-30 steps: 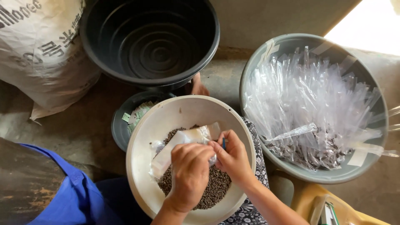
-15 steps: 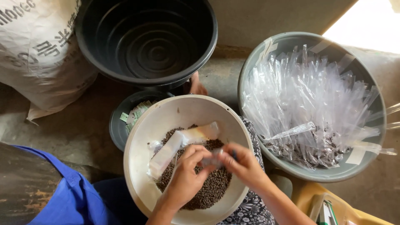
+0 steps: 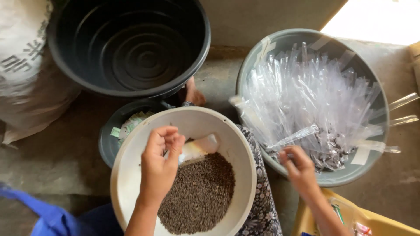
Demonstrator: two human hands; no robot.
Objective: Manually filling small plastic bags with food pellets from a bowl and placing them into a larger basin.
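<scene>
Small clear plastic tube-bag (image 3: 199, 148): lies tilted in the cream bowl (image 3: 131, 175), near its far rim, lower end resting on the heap of dark seeds (image 3: 199, 194). Pale, translucent, slightly bulged; contents not readable.

Change from a moment ago: both hands were together over the bag at the bowl's middle. Now they have parted. Left hand (image 3: 159, 168) is above the bowl's left half, fingers curled in a loose pinch at the bag's near end; whether it truly grips the bag or only touches it, cannot tell. Right hand (image 3: 299, 168) has gone out to the grey basin (image 3: 376, 100) at right, fingers bent down at its near rim among the heap of empty clear bags (image 3: 306, 91); no bag visibly clasped.

Reading: work on this bag looks paused or finished.

Around: big black tub (image 3: 129, 46) beyond the bowl, small dark pot (image 3: 109, 144) under its left rim, white sack (image 3: 26, 65) far left.
</scene>
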